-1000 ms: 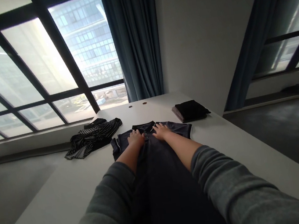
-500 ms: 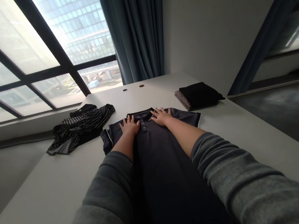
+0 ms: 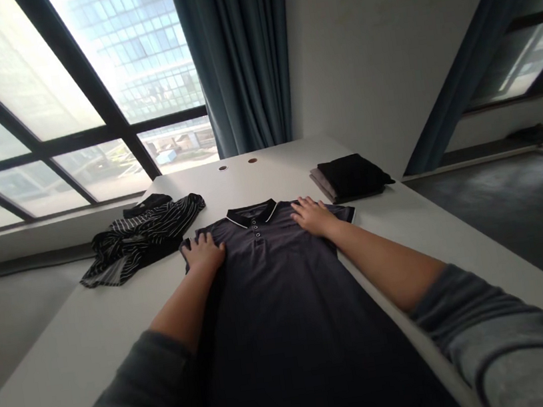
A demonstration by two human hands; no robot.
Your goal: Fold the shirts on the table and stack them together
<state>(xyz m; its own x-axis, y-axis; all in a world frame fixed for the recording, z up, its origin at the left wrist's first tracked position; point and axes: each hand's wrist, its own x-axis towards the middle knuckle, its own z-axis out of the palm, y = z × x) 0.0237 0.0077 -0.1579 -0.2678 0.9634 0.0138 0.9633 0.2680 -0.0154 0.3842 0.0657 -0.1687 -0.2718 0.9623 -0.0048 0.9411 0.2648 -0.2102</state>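
Observation:
A dark polo shirt [image 3: 284,296] lies spread front side up, its collar at the far end and its lower part running toward me. White piping edges the black collar [image 3: 253,214], and several buttons run down below it. My left hand [image 3: 204,253] rests with fingers apart on the left sleeve area. On the right shoulder, near the sleeve, my right hand [image 3: 312,216] lies flat with its fingers spread. Neither hand grips the cloth. The bottom hem is out of view.
The shirt is on a white table [image 3: 267,170] with two round holes near its far edge. A rumpled black-and-white striped garment [image 3: 149,231] lies at the left. Folded black and grey clothes [image 3: 353,176] sit at the right. Behind are a window and a blue curtain [image 3: 244,59].
Both hands have moved outward from beside the collar, the left to the left sleeve and the right toward the right sleeve. The collar and buttons are now uncovered. The view has shifted slightly.

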